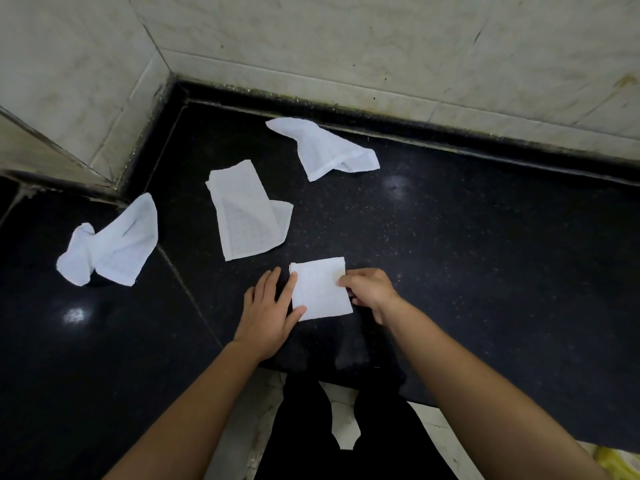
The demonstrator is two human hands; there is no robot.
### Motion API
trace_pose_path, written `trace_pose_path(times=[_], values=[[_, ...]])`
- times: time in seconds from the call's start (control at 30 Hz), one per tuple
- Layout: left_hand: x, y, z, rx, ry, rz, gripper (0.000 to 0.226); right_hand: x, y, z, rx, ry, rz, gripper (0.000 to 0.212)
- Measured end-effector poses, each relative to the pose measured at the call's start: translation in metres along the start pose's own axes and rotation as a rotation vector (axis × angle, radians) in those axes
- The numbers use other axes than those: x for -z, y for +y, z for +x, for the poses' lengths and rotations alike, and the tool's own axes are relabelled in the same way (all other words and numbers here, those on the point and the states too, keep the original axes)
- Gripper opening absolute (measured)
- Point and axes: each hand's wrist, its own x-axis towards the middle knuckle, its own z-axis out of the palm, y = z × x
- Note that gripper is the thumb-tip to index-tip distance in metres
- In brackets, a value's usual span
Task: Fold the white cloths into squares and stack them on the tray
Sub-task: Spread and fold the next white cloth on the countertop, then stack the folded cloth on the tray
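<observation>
Folded cloth (320, 289): white, near-square, flat on the counter (467, 254), close to the front edge, between the two hands.
Left hand (268, 308): palm down, fingers straight and slightly spread; index fingertip and thumb touching the left edge of the folded cloth, remainder of the hand on bare stone.
Right hand (369, 292): fingers curled, pinching the right edge of the folded cloth near its far corner; index finger on top of the fabric.
Half-folded cloth (247, 211): white, just beyond the folded cloth and apart from it; long rectangle, right side doubled over loosely.
Far cloth (323, 148): white, crumpled, near the back wall (346, 39); right end bunched.
Left cloth (110, 242): white, crumpled, on the left section of the counter, well apart from both hands; left end twisted and raised.
Counter: black speckled stone, glossy, running round a corner; seam passing to the left of the left hand.
Wall: pale tiles, dark grime along the joint with the counter.
Lower right corner: yellow object (620, 462), cut off by the frame edge; kind not determinable.
</observation>
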Motion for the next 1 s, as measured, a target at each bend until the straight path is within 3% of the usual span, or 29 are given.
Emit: trace_pose_path(times=[0.13,0.23,0.33,0.47,0.77,0.87,1.0], values=[[0.012,0.006,-0.005,0.126,0.105,-0.323,0.065,0.004,-0.013,-0.009,-0.040,-0.135,0.131,0.023],[0.027,0.009,-0.001,0.335,0.159,-0.679,0.060,0.005,-0.023,-0.017,-0.005,-0.182,0.123,0.024],[0.052,0.016,0.004,0.583,0.045,-1.282,0.050,0.009,-0.039,-0.032,0.053,-0.188,0.092,0.021],[0.067,0.020,0.009,0.618,-0.150,-1.652,0.050,0.020,-0.057,-0.059,0.106,-0.235,0.112,0.024],[0.096,0.087,0.032,0.264,-0.713,-2.014,0.059,0.089,-0.040,-0.125,0.185,-0.231,0.295,0.031],[0.106,0.122,0.034,0.201,-0.828,-1.916,0.053,0.120,-0.005,-0.138,0.171,-0.098,0.346,0.029],[0.115,0.167,0.024,0.190,-0.856,-1.663,0.040,0.156,0.043,-0.158,0.142,0.033,0.483,0.029]])
